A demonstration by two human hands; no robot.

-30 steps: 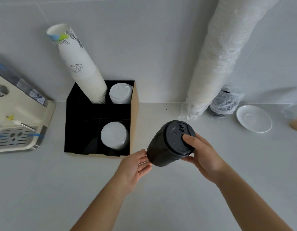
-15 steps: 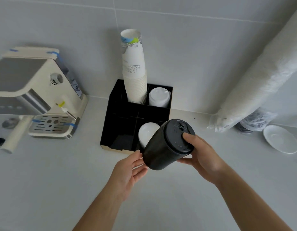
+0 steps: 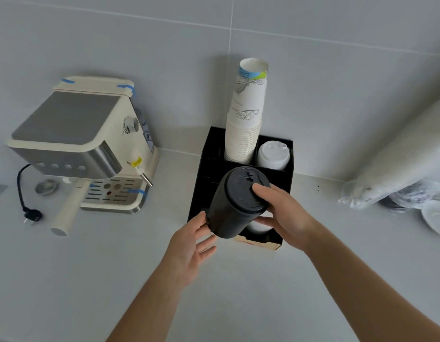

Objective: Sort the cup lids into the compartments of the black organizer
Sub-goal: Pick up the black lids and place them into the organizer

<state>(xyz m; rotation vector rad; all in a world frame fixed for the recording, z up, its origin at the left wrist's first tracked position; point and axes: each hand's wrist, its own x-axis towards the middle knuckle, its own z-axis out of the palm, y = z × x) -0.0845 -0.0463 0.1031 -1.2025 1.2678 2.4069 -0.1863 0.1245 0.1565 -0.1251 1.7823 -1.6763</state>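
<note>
Both your hands were on one stack of black lids [image 3: 235, 206], held tilted above the front part of the black organizer [image 3: 206, 166]. Your right hand [image 3: 283, 215] grasped the top end of the stack, with the thumb pressed on the top lid and the other fingers curled under the rim. Your left hand [image 3: 189, 245] was at the lower end of the stack with its fingers spread and loose; the fingertips touched the side near the bottom (it supported, it did not clamp).

The organizer stood on the white counter [image 3: 66, 280] against the tiled wall. In its back row a tall stack of paper cups [image 3: 246, 124] stood in one compartment, and a pile of white lids [image 3: 273, 155] sat in the compartment to the right of it. Something white showed under the black stack in a front compartment, but I could not tell what it was, because the stack and your right hand hid it.

To the left, well apart from the organizer, stood a cream coffee machine [image 3: 83, 141] with its loose plug [image 3: 32, 215] lying on the counter. At the far right a long sleeve of cups in plastic wrap [image 3: 399, 169] leaned on the wall, beside a white saucer [image 3: 436, 218].
</note>
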